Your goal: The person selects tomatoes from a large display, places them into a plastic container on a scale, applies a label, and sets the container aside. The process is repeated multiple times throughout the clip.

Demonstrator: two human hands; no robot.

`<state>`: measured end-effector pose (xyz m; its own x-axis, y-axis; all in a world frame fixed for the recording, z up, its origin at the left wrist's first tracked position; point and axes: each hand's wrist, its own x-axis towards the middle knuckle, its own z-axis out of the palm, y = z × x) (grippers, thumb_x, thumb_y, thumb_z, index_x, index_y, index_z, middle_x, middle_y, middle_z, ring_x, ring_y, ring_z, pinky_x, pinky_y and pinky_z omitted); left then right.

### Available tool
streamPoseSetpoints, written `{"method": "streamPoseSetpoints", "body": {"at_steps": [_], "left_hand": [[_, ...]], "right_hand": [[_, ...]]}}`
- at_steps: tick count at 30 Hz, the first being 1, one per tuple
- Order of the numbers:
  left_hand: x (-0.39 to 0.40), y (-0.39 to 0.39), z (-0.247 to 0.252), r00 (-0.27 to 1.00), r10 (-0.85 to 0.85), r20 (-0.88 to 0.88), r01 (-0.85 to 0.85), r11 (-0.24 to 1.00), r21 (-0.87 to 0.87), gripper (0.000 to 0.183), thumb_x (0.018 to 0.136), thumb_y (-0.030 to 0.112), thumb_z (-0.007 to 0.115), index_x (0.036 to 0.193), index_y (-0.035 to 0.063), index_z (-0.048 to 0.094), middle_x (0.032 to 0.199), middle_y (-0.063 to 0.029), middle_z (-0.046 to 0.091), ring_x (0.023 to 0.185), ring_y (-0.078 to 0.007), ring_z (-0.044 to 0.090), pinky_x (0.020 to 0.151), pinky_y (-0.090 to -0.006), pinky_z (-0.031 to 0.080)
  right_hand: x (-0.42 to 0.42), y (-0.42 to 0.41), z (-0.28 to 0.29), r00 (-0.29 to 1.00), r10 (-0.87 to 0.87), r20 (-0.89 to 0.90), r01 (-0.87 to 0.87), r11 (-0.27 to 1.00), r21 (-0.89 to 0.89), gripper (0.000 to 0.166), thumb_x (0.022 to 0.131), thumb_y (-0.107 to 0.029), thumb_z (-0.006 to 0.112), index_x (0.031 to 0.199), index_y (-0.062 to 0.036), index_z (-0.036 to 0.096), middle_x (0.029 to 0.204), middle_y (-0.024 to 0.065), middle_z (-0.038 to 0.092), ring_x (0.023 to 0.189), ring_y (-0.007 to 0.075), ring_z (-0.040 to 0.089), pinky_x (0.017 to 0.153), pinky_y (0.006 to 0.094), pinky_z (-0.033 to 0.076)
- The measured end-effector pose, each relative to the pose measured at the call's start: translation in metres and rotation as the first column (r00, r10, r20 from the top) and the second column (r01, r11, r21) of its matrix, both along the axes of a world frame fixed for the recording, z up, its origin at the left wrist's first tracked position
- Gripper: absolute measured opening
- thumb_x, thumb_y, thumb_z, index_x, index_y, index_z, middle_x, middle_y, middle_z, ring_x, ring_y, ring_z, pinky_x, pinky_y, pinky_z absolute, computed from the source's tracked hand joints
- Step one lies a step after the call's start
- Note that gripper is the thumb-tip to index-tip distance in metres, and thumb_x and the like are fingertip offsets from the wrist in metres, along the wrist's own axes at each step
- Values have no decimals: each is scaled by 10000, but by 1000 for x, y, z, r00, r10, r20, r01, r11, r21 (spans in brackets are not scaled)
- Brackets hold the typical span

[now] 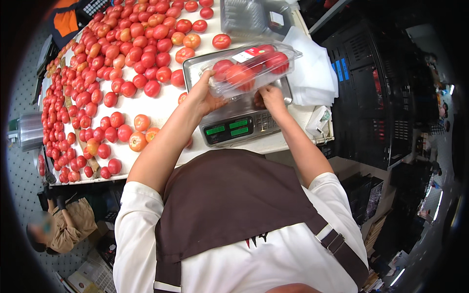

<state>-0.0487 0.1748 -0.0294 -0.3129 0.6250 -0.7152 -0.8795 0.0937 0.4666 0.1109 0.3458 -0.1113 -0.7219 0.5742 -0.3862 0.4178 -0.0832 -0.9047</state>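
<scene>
A clear plastic clamshell box (253, 69) with several red tomatoes inside is held tilted over a digital scale. It bears a red and white label on its lid. My left hand (209, 93) grips the box's left end, thumb on top and fingers underneath. At the near edge of the box, my right hand (270, 98) has its fingers curled against the plastic, the fingertips partly hidden. Beneath both hands lies the scale's steel pan (190, 69). Green digits glow on the scale's display panel (228, 130), and its keypad (265, 122) sits below my right hand.
Many loose tomatoes (143, 58) cover the white table (168, 110) to the left. Empty clear plastic boxes (245, 18) stand behind the scale. White sheets (311, 69) are stacked at its right. Another person (69, 227) is at the lower left, beyond the table.
</scene>
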Motion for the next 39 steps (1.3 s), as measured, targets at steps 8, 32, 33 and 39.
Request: {"method": "streamPoseSetpoints", "body": {"at_steps": [8,32,33,39], "left_hand": [[5,-43,-48,869,-36,-493,47,999,10,642,872,213,521,1451,46,299,1058,-78,568,870,-152,598,710,-321,535],[79,-107,-14,652,-483,-585,438,869,-229,394,959,230,549,1280,8,494,964,-68,602,789,-132,586,698,-257,478],[77,-126,-31,684,-476,-553,409,878,-250,367,957,229,556,1254,17,517,940,-60,608,770,-135,589,684,-259,480],[73,-213,-97,745,-511,-430,279,823,-494,334,949,271,564,1209,62,540,883,-51,614,772,-133,606,658,-254,473]], "right_hand": [[33,41,40,837,-493,-239,49,502,-863,601,971,-531,417,1336,-59,488,1339,122,539,1253,286,489,1000,556,398],[276,199,253,194,-768,-611,615,580,-534,466,823,-321,584,1226,-92,534,1227,125,585,1127,329,568,926,546,479],[280,213,258,185,-782,-595,671,543,-505,477,820,-322,588,1233,-93,527,1239,121,576,1140,324,556,938,533,468],[266,313,214,233,-910,-343,739,396,-546,511,821,-321,573,1274,-107,468,1329,170,489,1191,350,503,948,555,450]]}}
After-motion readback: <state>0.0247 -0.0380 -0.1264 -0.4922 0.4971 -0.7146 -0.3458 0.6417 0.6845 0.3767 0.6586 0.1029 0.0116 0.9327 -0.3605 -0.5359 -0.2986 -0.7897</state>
